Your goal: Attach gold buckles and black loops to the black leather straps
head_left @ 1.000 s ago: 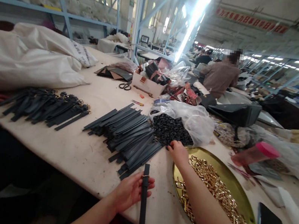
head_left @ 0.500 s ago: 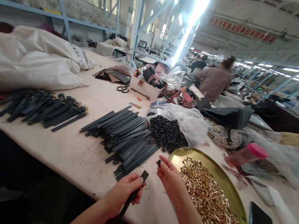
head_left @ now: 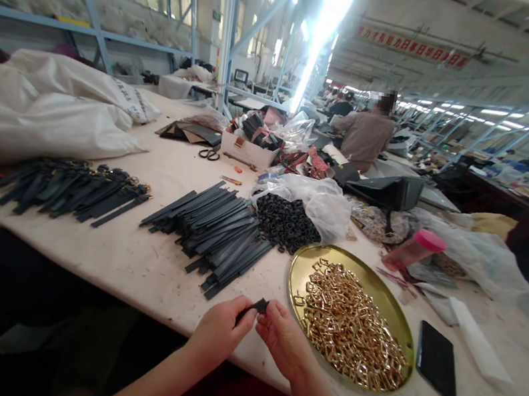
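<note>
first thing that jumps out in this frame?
The round gold tray heaped with shiny brass buckles, right of centre on the white table. Beside it, a fanned pile of dark straps and a bag of black loops. Nearest the camera, the left hand and right hand pinch one strap end between them.

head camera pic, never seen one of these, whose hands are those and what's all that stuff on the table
The picture comes from a camera worn on a person's head, looking forward and down, so the two bare arms at the bottom are that person's own. The left hand and right hand meet at the table edge and pinch the end of a dark strap between their fingertips. On the white table lie a pile of loose dark straps, a second pile of straps further left, an open plastic bag of black rings and a round gold tray heaped with gold buckles. A black phone lies beside the tray. Another person sits further back.
</note>
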A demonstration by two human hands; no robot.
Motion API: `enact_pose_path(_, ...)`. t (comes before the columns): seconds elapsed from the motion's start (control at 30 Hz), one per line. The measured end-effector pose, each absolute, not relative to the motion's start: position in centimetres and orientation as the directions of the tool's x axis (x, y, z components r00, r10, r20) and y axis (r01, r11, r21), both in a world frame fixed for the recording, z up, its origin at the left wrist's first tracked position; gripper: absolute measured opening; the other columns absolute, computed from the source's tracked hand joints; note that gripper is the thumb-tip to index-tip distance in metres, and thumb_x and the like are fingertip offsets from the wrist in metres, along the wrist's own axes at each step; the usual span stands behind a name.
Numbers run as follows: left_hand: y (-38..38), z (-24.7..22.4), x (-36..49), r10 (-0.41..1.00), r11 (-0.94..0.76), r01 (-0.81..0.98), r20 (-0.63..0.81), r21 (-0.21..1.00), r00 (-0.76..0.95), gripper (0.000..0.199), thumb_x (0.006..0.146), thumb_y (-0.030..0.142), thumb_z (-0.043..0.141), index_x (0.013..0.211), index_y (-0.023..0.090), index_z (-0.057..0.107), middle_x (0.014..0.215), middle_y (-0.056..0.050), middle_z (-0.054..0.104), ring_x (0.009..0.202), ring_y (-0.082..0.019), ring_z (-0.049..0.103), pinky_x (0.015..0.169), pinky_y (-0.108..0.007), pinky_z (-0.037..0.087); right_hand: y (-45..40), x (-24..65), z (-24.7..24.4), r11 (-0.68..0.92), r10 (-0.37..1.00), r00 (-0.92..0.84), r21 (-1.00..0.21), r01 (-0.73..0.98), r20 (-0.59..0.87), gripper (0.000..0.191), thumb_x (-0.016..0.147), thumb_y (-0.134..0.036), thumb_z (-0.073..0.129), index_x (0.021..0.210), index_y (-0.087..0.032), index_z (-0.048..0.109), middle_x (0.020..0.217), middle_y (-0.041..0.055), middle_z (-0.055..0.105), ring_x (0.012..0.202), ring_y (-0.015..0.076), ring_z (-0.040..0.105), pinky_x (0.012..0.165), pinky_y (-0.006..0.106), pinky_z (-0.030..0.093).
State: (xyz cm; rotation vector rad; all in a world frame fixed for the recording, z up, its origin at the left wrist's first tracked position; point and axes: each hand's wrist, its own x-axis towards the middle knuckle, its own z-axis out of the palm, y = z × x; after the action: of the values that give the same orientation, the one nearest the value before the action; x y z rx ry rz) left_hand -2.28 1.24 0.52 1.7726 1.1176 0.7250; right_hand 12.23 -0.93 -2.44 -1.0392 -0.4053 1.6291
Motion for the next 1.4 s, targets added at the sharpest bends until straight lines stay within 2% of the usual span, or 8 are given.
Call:
enact_pose_path(0.2, 0.8, -0.6, -2.8, 0.915, -0.234, 0.488, 0.020, 0.841, 0.403, 0.021, 0.082, 0.031, 0.043, 0.066, 0.021, 0.052, 0.061, -0.001, 0.052, 0.059, -0.016, 0.045, 0.056, -0.026, 0.023, -2.0, 11.3, -3.0, -0.272, 0.933, 0.072, -0.821, -0.502, -0.353, 0.030, 0.064, -0.041, 0.070, 0.072, -0.016, 0.057, 0.063, -0.0023, 0.055, 0.059, 0.0087, 0.052, 0.064, 0.024, 0.046)
enact_pose_path(0.4, 0.6, -0.4, -3.2, 0.864, -0.152, 0.449, -0.102, 0.880, 0.492, 0.022, 0.081, 0.032, 0.042, 0.064, 0.020, 0.052, 0.055, 0.001, 0.050, 0.055, -0.014, 0.044, 0.052, -0.024, 0.024, -2.9, 11.7, -3.4, -0.107, 0.959, 0.251, -0.987, -0.122, -0.135, 0.032, 0.068, -0.046, 0.064, 0.078, -0.016, 0.057, 0.066, 0.0002, 0.058, 0.061, 0.0135, 0.055, 0.063, 0.029, 0.045)
enact_pose_path(0.6, 0.8, 0.3, -3.2, 0.763, -0.078, 0.467, -0.249, 0.881, 0.597, 0.025, 0.079, 0.031, 0.040, 0.062, 0.018, 0.054, 0.045, 0.005, 0.045, 0.044, -0.012, 0.043, 0.046, -0.022, 0.027, -3.3, 12.4, -2.9, -0.113, 0.991, 0.073, -0.992, 0.055, -0.109, 0.023, 0.072, -0.038, 0.061, 0.082, -0.017, 0.061, 0.065, -0.0004, 0.059, 0.061, 0.0130, 0.053, 0.061, 0.027, 0.043)
enact_pose_path(0.73, 0.5, 0.7, -3.7, 0.728, -0.005, 0.362, -0.244, 0.932, 0.641, 0.017, 0.077, 0.024, 0.042, 0.083, 0.017, 0.056, 0.057, 0.004, 0.054, 0.054, -0.012, 0.050, 0.052, -0.021, 0.035, -3.3, 12.6, -2.1, -0.157, 0.983, 0.099, -0.988, -0.009, -0.157, 0.023, 0.066, -0.033, 0.065, 0.083, -0.018, 0.061, 0.070, -0.0009, 0.060, 0.061, 0.0120, 0.053, 0.060, 0.026, 0.042)
enact_pose_path(0.87, 0.1, 0.7, -4.0, 0.723, 0.065, 0.278, -0.237, 0.959, 0.649, 0.029, 0.076, 0.018, 0.043, 0.104, 0.019, 0.048, 0.068, 0.003, 0.058, 0.061, -0.012, 0.053, 0.057, -0.021, 0.039, -3.7, 11.8, -1.6, -0.222, 0.971, 0.070, -0.970, -0.100, -0.229, 0.022, 0.067, -0.035, 0.064, 0.081, -0.018, 0.058, 0.060, -0.0036, 0.057, 0.058, 0.0116, 0.053, 0.061, 0.026, 0.042)
enact_pose_path(1.1, -0.2, 0.1, -4.1, 0.818, -0.037, 0.405, -0.205, 0.914, 0.538, 0.026, 0.076, 0.023, 0.047, 0.101, 0.019, 0.047, 0.064, 0.003, 0.059, 0.062, -0.014, 0.053, 0.058, -0.022, 0.037, -4.9, 11.3, -2.0, -0.238, 0.968, -0.006, -0.913, -0.332, -0.250, 0.033, 0.079, -0.048, 0.050, 0.082, -0.017, 0.060, 0.073, 0.0016, 0.060, 0.064, 0.0119, 0.054, 0.065, 0.027, 0.043)
enact_pose_path(1.23, -0.6, 0.4, -4.0, 0.860, -0.079, 0.519, -0.204, 0.851, 0.467, 0.023, 0.076, 0.030, 0.049, 0.096, 0.019, 0.048, 0.065, 0.003, 0.058, 0.060, -0.014, 0.052, 0.055, -0.022, 0.034, -5.5, 10.9, -2.4, -0.313, 0.942, -0.016, -0.858, -0.407, -0.336, 0.026, 0.074, -0.041, 0.062, 0.087, -0.019, 0.058, 0.069, -0.0026, 0.055, 0.057, 0.0079, 0.046, 0.057, 0.021, 0.038)
enact_pose_path(1.4, -1.1, 0.7, -4.0, 0.865, -0.122, 0.609, -0.216, 0.784, 0.452, 0.016, 0.075, 0.034, 0.051, 0.083, 0.020, 0.051, 0.069, 0.002, 0.059, 0.064, -0.015, 0.054, 0.056, -0.023, 0.034, -6.2, 10.2, -2.5, -0.442, 0.895, -0.235, -0.684, -0.580, -0.379, 0.027, 0.073, -0.039, 0.064, 0.083, -0.015, 0.059, 0.065, -0.0023, 0.050, 0.056, 0.0062, 0.042, 0.054, 0.018, 0.035)
